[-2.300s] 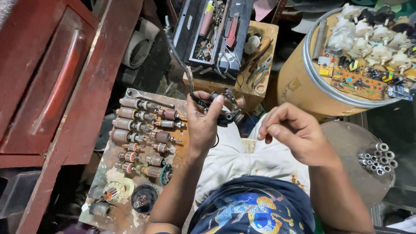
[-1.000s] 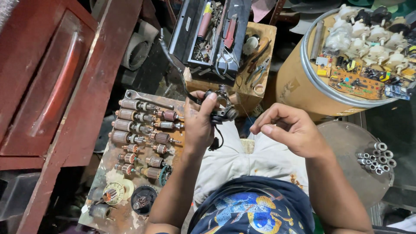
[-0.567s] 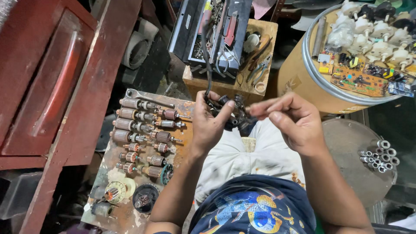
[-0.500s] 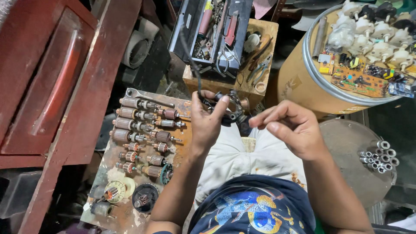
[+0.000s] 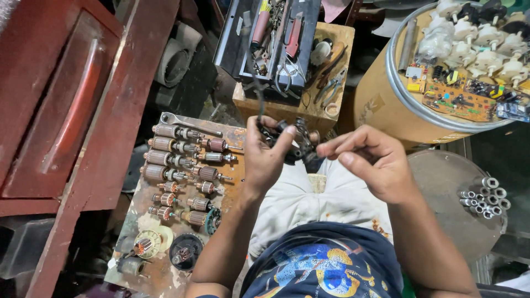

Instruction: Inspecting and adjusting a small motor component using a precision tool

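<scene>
Since half a second ago my right hand point(image 5: 375, 165) has closed in on the dark motor part point(image 5: 295, 144). It lies roughly crosswise above my lap, my left hand point(image 5: 268, 157) clamped around its left end, right fingertips pinching the other. Beyond stands the wooden box point(image 5: 331, 105).

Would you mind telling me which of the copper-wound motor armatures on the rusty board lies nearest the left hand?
The short copper-wound armature at the right end of the top row lies closest to the left hand; the rest lie farther left or lower on the rusty board.
</scene>
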